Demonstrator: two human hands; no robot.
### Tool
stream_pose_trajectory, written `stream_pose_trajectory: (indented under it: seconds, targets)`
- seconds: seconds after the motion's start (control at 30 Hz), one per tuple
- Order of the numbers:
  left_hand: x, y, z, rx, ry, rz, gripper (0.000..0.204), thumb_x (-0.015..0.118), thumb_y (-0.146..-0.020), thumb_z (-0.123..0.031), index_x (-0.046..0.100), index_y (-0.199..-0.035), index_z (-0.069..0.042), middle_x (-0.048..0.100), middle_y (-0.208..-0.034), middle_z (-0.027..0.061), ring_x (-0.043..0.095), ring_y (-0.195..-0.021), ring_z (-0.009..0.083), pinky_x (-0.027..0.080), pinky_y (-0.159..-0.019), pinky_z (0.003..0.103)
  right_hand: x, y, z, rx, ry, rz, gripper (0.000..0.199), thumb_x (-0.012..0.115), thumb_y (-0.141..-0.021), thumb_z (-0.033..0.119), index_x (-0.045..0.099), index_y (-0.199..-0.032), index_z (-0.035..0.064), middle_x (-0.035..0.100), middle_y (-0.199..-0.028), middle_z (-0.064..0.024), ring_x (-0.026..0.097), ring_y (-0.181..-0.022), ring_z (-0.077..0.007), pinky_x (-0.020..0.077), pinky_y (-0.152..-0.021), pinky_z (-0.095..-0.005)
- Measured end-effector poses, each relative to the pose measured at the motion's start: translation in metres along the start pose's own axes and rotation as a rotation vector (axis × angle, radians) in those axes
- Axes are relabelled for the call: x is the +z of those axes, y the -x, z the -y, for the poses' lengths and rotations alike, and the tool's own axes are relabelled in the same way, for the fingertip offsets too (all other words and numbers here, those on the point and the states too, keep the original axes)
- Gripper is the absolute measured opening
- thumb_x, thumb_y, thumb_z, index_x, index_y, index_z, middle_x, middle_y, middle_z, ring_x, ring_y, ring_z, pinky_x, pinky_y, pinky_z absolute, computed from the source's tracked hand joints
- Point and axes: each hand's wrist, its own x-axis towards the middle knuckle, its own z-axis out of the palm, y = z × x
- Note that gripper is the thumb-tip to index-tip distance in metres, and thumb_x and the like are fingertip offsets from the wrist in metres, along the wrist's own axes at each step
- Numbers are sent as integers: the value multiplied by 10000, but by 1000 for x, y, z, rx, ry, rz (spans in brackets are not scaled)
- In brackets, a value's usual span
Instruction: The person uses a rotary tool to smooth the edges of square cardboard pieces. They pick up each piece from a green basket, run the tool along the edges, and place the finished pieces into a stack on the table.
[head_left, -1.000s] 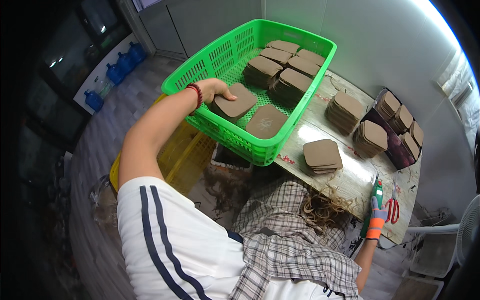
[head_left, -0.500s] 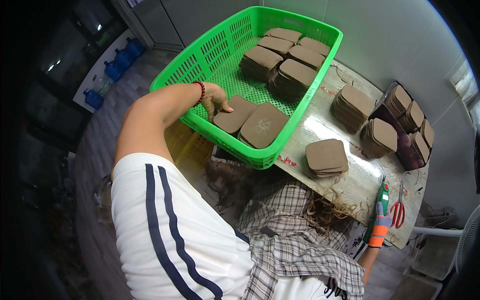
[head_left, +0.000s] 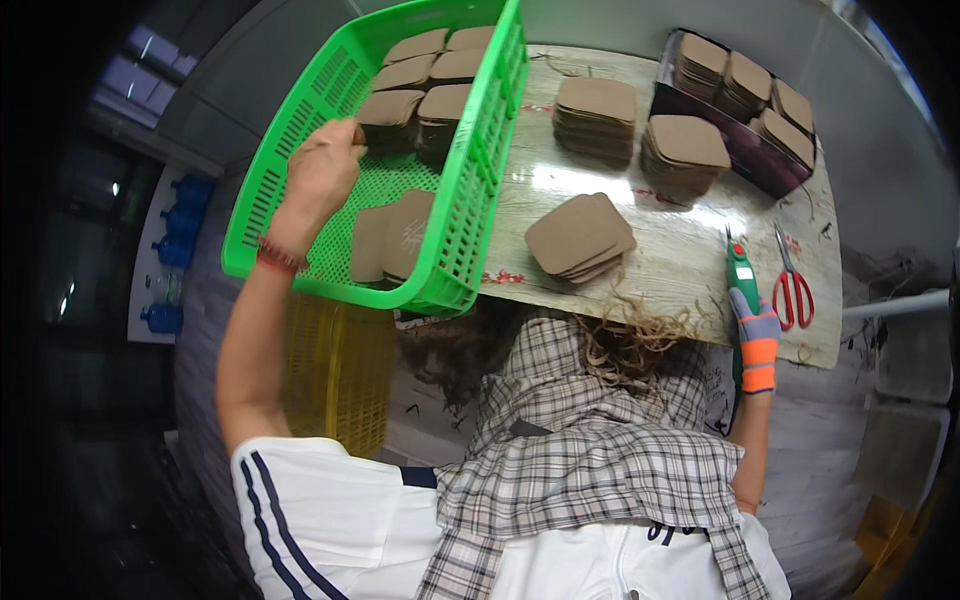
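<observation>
My left hand [head_left: 322, 170] is raised over the left part of a green plastic basket [head_left: 445, 280], its fingers curled into a fist with nothing showing from it. Close by its fingertips are stacks of brown rounded-square pads [head_left: 390, 107] inside the basket. Two more pads [head_left: 372, 240] lie at the basket's near end. On my right hand [head_left: 757, 325] is a grey and orange glove. It grips a green hand-held tool [head_left: 740, 268] with a red button and a thin pointed tip, directed away from me over the table.
On the table [head_left: 690, 270] stand two pad stacks [head_left: 595, 118] and a lower, fanned pile [head_left: 580, 237]. A dark box [head_left: 735, 140] holds more stacks at the back right. Red-handled scissors [head_left: 790, 290] lie right of the tool. Stringy trimmings [head_left: 640, 340] hang at the table's near edge.
My left hand has left the pads at the basket's near end and moved up toward the far stacks, its fingers now curled. My right hand still grips the tool. The view has turned.
</observation>
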Motion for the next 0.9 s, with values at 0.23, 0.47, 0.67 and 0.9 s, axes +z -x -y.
stream_pose_trajectory:
  seconds: [0.23,0.47,0.67,0.9]
  targets:
    - [78,35,-187,78,949,244,384,604,-831,-127,544,-1185,7,605,-1120,136,560,-1062,265,435,-915,358,5,-2,-4,-8,29,-3,634,697,-710,549,628,-958,-30,648,-785,-216,634,-754,-361,477,-642,-382]
    - [183,-10,-192,-230,693,574,745,829,-581,-181,486,-1183,92,599,-1086,232,583,-990,317,457,-850,377,-2,7,16,23,102,21,643,660,-719,587,626,-960,-9,651,-817,-215,625,-789,-372,474,-674,-401]
    - [193,1,-190,-349,1038,661,608,856,-517,-114,541,-1011,49,614,-855,135,583,-771,244,466,-715,357,-2,10,24,50,138,-3,686,640,-715,617,620,-983,-15,653,-878,-232,622,-842,-382,479,-713,-404]
    - [105,41,-248,129,659,32,526,791,-565,-68,430,-946,-35,581,-818,182,588,-799,364,461,-700,422,-6,18,22,-1,-22,27,601,683,-727,544,626,-973,-1,658,-813,-197,635,-771,-345,480,-664,-380]
